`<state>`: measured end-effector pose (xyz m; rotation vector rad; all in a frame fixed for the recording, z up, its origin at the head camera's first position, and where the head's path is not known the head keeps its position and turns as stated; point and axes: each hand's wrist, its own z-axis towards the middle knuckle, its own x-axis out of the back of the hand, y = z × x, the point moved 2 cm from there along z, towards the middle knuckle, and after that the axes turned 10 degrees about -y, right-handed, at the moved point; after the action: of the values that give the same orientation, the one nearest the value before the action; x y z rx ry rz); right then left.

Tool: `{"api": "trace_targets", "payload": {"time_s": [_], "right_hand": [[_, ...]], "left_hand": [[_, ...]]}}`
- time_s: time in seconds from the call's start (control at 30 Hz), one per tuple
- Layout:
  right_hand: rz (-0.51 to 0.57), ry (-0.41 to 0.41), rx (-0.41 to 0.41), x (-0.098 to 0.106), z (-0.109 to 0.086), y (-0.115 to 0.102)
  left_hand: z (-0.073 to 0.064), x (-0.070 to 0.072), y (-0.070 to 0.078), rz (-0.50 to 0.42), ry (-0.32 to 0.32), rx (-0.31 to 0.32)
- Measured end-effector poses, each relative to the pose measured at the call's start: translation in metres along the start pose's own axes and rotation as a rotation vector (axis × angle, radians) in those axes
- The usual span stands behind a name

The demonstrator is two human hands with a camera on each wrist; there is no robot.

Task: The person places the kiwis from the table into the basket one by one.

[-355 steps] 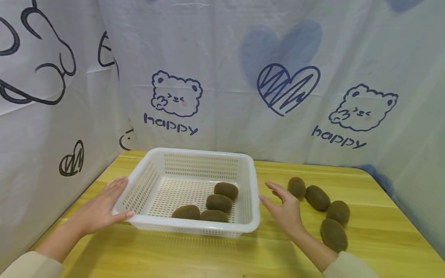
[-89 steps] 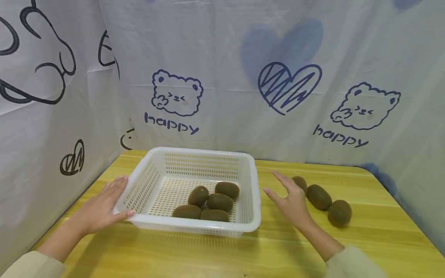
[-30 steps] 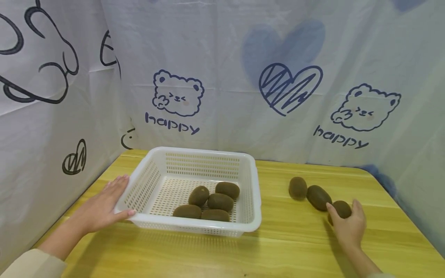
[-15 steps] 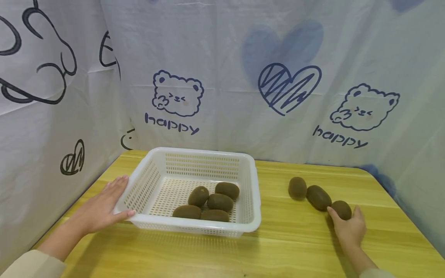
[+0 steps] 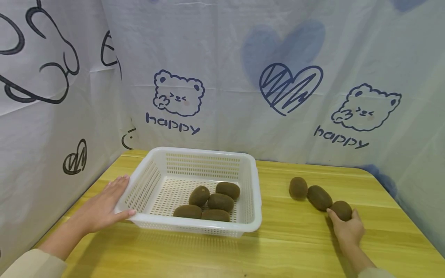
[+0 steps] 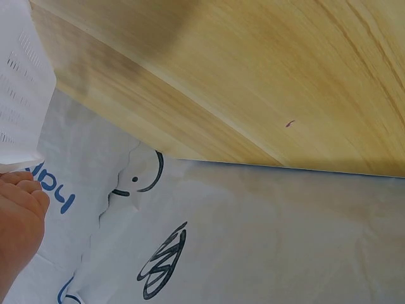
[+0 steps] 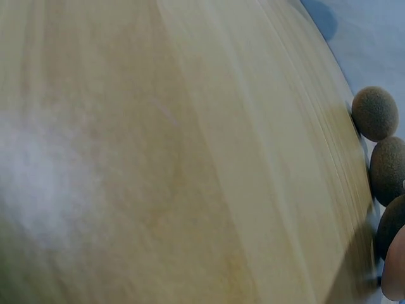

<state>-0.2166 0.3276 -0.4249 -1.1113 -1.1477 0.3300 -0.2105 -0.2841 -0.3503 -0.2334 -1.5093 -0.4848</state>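
Observation:
My left hand (image 5: 104,204) rests against the left side of a white plastic basket (image 5: 194,225), fingers straight along the wall and thumb at the front rim's corner. In the left wrist view, fingertips (image 6: 28,187) touch beneath the basket's rim (image 6: 19,155). Several brown kiwis lie in the basket's right half, among them an upright-leaning kiwi (image 5: 199,196). My right hand (image 5: 349,231) holds the nearest kiwi (image 5: 341,210) of a row on the table, thumb on its left and fingers on its right. In the right wrist view this kiwi (image 7: 390,225) is partly behind my thumb (image 7: 395,269).
Two more kiwis, a middle kiwi (image 5: 319,197) and a back kiwi (image 5: 298,188), continue the row toward the back. The wood-grain table (image 5: 278,251) ends at a printed white cloth (image 5: 226,116) behind and on both sides.
Since the oldest frame, one more kiwi lies in the basket and one fewer on the table. My right hand has gone from beside the basket to the nearest kiwi and closed its fingers on it.

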Motion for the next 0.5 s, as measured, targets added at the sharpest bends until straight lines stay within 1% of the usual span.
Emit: {"api": "trace_targets", "payload": {"time_s": [0.07,0.27,0.5], "right_hand": [[0.004,0.013,0.005,-0.0002,-0.0007,-0.0007],[0.025,0.023,-0.023,0.0017,-0.0005,-0.0015],[0.026,0.059,-0.024,0.0048,0.0005,0.0003]], "left_hand": [[0.0002,0.0003,0.0002,-0.002,0.001,0.002],[0.0002,0.0006,0.0,-0.01,-0.007,0.009],[0.0005,0.0011,0.001,-0.004,-0.005,0.006]]}}
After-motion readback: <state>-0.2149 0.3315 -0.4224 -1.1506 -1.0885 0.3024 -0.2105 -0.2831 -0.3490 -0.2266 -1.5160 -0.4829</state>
